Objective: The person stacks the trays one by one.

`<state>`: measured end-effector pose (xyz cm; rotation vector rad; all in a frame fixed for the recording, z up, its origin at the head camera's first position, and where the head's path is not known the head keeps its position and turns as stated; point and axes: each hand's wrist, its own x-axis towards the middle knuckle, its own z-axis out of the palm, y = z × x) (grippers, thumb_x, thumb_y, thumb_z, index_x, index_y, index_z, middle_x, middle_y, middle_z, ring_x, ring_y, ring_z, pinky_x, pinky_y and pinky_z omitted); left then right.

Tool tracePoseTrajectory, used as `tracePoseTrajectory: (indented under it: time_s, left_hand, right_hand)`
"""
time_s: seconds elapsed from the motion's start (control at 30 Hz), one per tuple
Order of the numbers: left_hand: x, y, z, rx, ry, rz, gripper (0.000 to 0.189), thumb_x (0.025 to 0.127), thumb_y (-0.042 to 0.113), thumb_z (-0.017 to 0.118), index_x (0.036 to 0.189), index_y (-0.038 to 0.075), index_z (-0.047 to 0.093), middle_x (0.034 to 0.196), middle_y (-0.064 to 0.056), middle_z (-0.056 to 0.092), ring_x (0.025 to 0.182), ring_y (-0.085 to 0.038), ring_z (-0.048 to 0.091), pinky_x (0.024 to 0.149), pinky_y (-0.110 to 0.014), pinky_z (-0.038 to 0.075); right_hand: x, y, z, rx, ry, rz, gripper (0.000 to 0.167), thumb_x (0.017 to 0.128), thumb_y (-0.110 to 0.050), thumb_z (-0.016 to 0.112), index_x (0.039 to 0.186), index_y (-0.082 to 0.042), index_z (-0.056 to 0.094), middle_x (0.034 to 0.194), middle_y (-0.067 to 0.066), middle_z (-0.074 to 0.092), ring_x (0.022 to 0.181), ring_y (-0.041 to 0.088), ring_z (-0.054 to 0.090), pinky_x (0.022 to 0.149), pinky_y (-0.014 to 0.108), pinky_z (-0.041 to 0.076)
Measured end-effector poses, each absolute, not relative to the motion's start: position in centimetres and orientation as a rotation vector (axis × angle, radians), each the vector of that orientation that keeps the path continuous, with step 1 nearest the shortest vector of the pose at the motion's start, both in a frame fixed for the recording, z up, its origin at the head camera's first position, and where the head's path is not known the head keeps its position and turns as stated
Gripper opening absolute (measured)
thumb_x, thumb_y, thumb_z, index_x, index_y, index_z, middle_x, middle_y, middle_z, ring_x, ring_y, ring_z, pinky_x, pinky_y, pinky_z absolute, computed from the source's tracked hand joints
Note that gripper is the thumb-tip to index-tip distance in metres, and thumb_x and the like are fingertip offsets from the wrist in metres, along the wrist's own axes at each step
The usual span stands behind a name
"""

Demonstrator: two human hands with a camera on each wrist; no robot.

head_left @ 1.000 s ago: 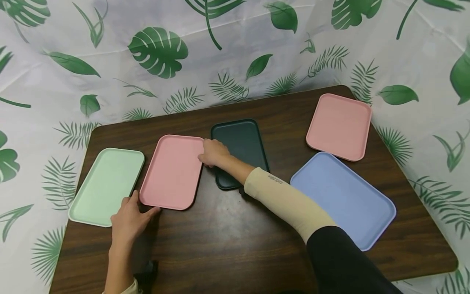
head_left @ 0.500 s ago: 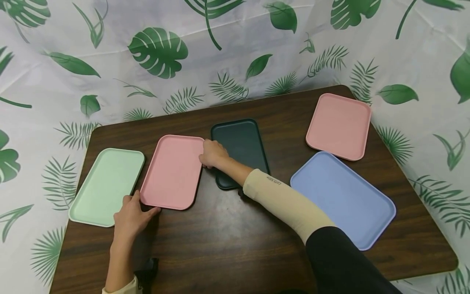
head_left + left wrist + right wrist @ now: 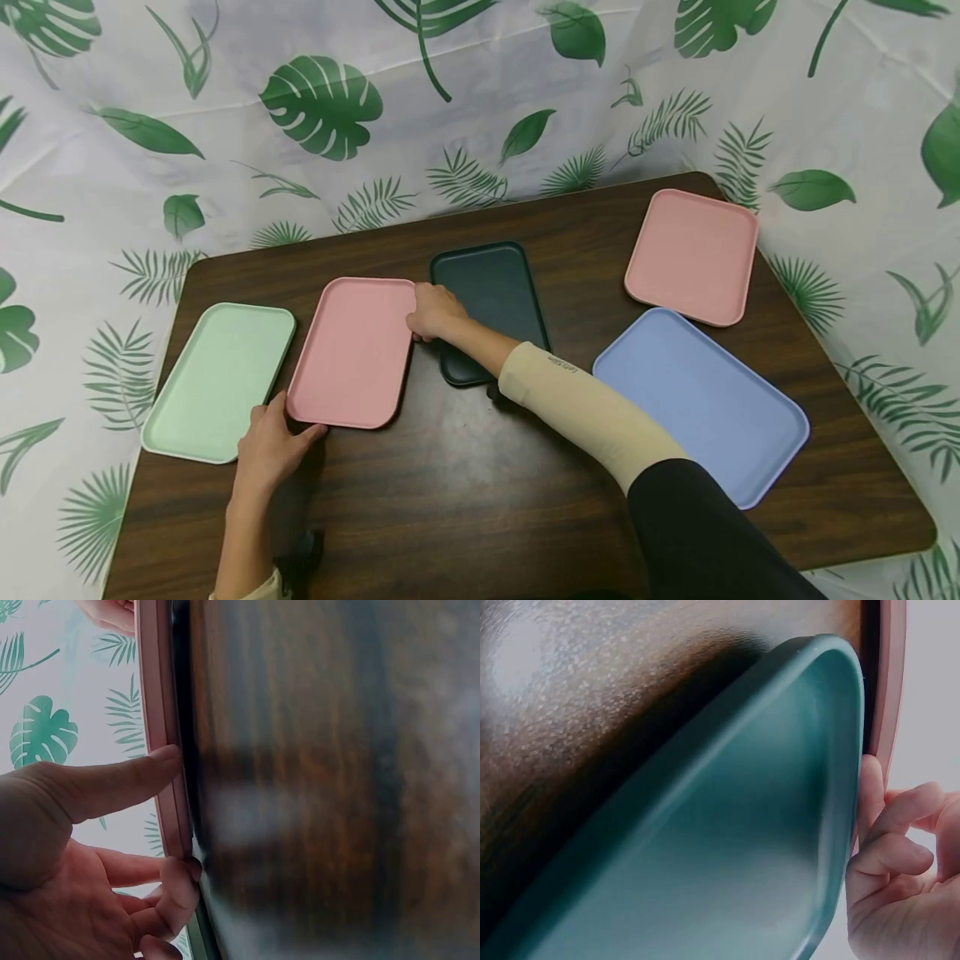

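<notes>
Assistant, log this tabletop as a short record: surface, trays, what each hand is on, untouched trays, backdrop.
Surface: dark wood-grain table
Trays: five; mint-green tray, rectangular pink tray, dark green tray, blue tray, squarer pink tray
Left hand: holds the rectangular pink tray's near left corner
Right hand: holds that tray's right edge, toward the far end
Untouched: blue tray, squarer pink tray
Backdrop: white leaf-print cloth

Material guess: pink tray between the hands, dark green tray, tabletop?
Pink rectangular plastic-looking tray: probably moulded plastic, matte; even colour, rounded corners. Dark green rectangular plastic-looking tray: likely plastic, satin; soft sheen inside. Brown rectangular wood-look tabletop: perhaps laminate, semi-gloss; grain pattern, blurred reflection; could be veneer.
</notes>
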<state>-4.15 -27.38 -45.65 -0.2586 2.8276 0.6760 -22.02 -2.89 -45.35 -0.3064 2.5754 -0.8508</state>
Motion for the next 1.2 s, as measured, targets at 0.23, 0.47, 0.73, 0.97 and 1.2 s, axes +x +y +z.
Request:
tracePoseTrajectory:
  time_s: [0.23,0.47,0.73,0.97,1.2]
  left_hand:
    - [-3.6,-27.5,-45.4,-0.24,2.866,0.824,0.07,0.085,0.018,0.076,0.136,-0.013,0.041,0.104,-0.028,0.053,0.084,-0.035,0.051,0.066,-0.046,0.044]
    - [-3.5,-26.9,-44.8,-0.177,2.925,0.974,0.065,0.084,0.012,0.078,0.133,-0.011,0.044,0.1,-0.022,0.057,0.069,-0.022,0.048,0.055,-0.03,0.039]
    - [-3.5,-24.8,-44.1,-0.13,2.988,1.037,0.062,0.083,0.01,0.079,0.132,-0.009,0.044,0.1,-0.018,0.054,0.074,-0.025,0.05,0.058,-0.029,0.039]
    - [-3.8,-21.6,-44.0,-0.12,2.905,1.09,0.056,0.087,0.016,0.076,0.128,-0.001,0.043,0.099,-0.013,0.054,0.073,-0.021,0.049,0.059,-0.03,0.039]
    - [-4.2,-18.7,-44.2,-0.026,2.845,1.159,0.051,0.086,0.016,0.078,0.122,0.002,0.044,0.092,-0.01,0.055,0.072,-0.019,0.05,0.06,-0.029,0.04]
  right_hand:
    - [-22.1,-2.5,-44.8,-0.331,2.552,-0.961,0.039,0.088,-0.012,0.058,0.127,-0.007,0.054,0.058,-0.003,0.066,0.045,0.012,0.06,0.047,0.027,0.046]
    - [-22.7,-1.5,-43.9,-0.356,2.54,-1.025,0.034,0.089,-0.014,0.058,0.123,-0.011,0.058,0.062,-0.002,0.068,0.047,0.015,0.061,0.045,0.025,0.042]
    - [-23.4,1.1,-42.8,-0.293,2.496,-1.11,0.063,0.088,-0.014,0.058,0.149,-0.014,0.042,0.063,0.002,0.069,0.047,0.018,0.06,0.043,0.025,0.038]
    - [-24.1,4.9,-42.7,-0.274,2.442,-1.252,0.064,0.086,-0.013,0.059,0.148,-0.01,0.044,0.062,0.007,0.068,0.045,0.019,0.056,0.047,0.027,0.041]
    - [-24.9,8.8,-42.8,-0.272,2.381,-1.297,0.064,0.086,-0.012,0.059,0.148,-0.007,0.043,0.065,0.013,0.067,0.042,0.015,0.053,0.053,0.031,0.047]
